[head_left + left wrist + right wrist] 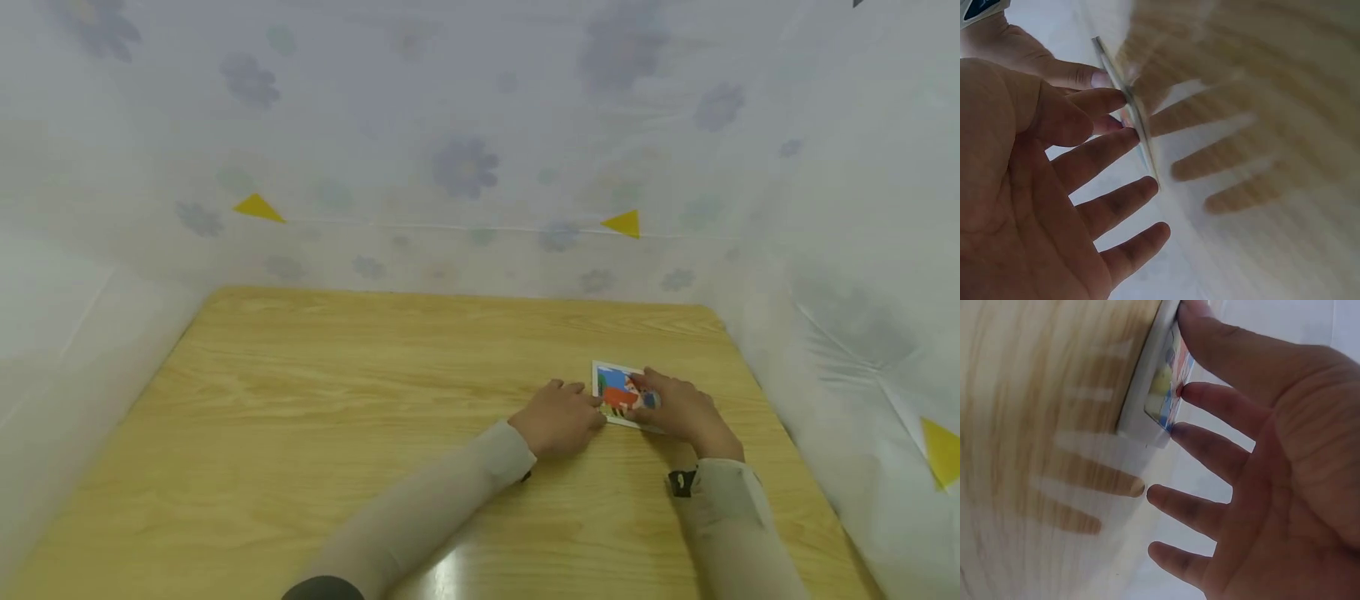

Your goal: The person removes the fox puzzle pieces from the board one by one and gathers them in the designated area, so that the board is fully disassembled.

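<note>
A small flat picture board (618, 392) with a white border and a colourful cartoon print lies at the right part of the wooden table. My left hand (561, 419) is palm down at its left side, fingers extended; in the left wrist view some fingertips (1147, 182) touch the board's edge (1141, 131). Over the board's right part reaches my right hand (686, 408), thumb and index finger spread on the print. The right wrist view has its thumb and first fingers (1207, 440) touching the board (1147, 406), the other fingers extended beside it. My right hand hides the board's right end.
The wooden table (300, 400) has a glossy surface that reflects the hands. White sheeting (420, 100) with a flower print stands behind it and along both sides. Yellow triangles (622, 223) are fixed to the sheeting.
</note>
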A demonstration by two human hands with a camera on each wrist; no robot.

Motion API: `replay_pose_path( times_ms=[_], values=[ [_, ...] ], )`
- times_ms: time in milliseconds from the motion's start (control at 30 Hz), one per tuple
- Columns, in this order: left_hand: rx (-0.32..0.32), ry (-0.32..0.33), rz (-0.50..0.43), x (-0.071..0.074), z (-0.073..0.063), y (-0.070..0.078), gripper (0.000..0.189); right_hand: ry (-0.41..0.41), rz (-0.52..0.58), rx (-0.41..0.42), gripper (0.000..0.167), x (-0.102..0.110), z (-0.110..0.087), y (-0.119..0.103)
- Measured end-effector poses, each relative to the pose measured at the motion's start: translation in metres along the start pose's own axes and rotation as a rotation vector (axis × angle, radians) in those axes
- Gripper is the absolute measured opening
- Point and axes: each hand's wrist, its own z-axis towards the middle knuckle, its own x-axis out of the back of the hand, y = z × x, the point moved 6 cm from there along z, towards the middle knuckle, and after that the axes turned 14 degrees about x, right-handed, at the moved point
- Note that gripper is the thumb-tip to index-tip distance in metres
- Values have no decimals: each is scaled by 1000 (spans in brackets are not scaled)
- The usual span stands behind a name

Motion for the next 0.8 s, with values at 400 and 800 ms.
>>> replay_pose_path(
  times_ms=[400,800],
  values=[
    [22,-9,6,-3,-12,0,37,-12,-40,33,73,0,1,-9],
    [-8,55,22,-4,-40,-6,28,12,-44,93,76,-17,3,-31]
  ],
)
